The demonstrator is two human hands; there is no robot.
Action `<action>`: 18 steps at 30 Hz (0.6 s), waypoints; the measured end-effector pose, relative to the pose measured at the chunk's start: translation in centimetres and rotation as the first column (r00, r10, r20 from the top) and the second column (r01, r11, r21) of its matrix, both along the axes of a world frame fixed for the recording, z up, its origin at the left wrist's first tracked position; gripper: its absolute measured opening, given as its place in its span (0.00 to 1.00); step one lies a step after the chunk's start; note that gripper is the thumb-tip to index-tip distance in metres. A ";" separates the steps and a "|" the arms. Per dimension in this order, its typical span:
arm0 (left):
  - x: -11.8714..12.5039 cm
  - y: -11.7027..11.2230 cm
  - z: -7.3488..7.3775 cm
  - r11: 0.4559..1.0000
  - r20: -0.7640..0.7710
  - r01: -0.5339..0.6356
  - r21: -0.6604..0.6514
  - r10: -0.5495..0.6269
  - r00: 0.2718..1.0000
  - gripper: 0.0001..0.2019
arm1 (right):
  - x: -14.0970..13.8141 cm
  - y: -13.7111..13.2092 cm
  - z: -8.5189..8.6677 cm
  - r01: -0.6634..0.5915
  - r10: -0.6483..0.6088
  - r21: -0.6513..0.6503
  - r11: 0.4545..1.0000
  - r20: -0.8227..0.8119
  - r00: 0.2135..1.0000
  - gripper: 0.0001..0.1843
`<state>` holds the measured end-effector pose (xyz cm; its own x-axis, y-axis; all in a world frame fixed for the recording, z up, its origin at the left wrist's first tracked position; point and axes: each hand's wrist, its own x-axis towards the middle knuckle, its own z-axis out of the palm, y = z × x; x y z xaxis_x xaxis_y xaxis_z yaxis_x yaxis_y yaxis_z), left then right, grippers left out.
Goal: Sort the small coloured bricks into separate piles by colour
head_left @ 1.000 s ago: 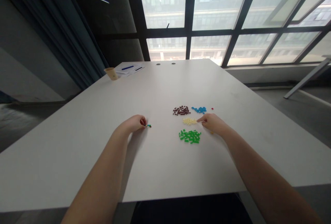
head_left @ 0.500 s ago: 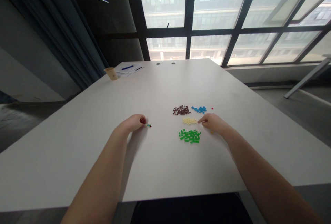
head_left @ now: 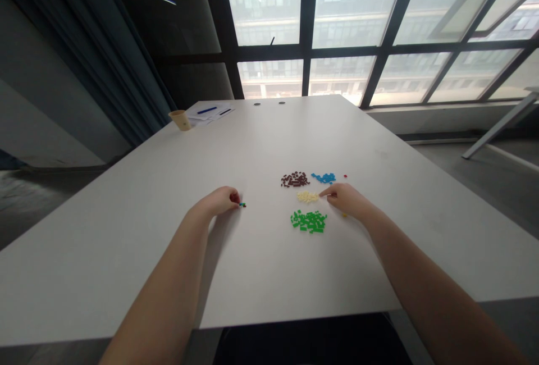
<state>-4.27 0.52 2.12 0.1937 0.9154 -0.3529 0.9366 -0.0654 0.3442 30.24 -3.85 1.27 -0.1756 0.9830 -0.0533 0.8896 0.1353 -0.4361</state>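
The table (head_left: pixel 105 252) is free along its near edge and toward its left edge, where only the left arm (head_left: pixel 177 275) and the right arm (head_left: pixel 412 281) cross it. Right of the middle, four low piles lie close together with narrow gaps between them: brown pile (head_left: pixel 295 179), blue pile (head_left: pixel 324 177), cream pile (head_left: pixel 307 197), green pile (head_left: pixel 309 222). A cup (head_left: pixel 178 119) and papers (head_left: pixel 209 112) occupy the far left corner.

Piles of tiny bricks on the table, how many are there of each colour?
Brown pile: 1
Blue pile: 1
Cream pile: 1
Green pile: 1
Total: 4 piles
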 end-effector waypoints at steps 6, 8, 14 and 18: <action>0.4 -0.1 0.2 0.999 -0.022 0.029 0.034 -0.029 0.999 0.08 | 0.1 0.0 0.1 -0.010 0.010 0.027 1.000 -0.005 1.000 0.19; 0.5 -0.2 0.4 0.998 -0.025 0.045 0.037 -0.044 0.999 0.08 | 0.0 0.0 0.2 -0.012 0.012 0.029 1.000 -0.010 1.000 0.19; 0.4 -0.4 0.9 0.997 -0.008 0.045 0.065 -0.045 0.999 0.10 | 0.3 0.2 0.0 0.013 -0.013 0.014 1.000 -0.022 1.000 0.18; 0.9 -0.6 1.3 0.995 0.149 0.060 0.083 -0.072 0.986 0.09 | 0.4 0.2 -0.1 0.012 -0.011 0.014 1.000 -0.041 0.999 0.17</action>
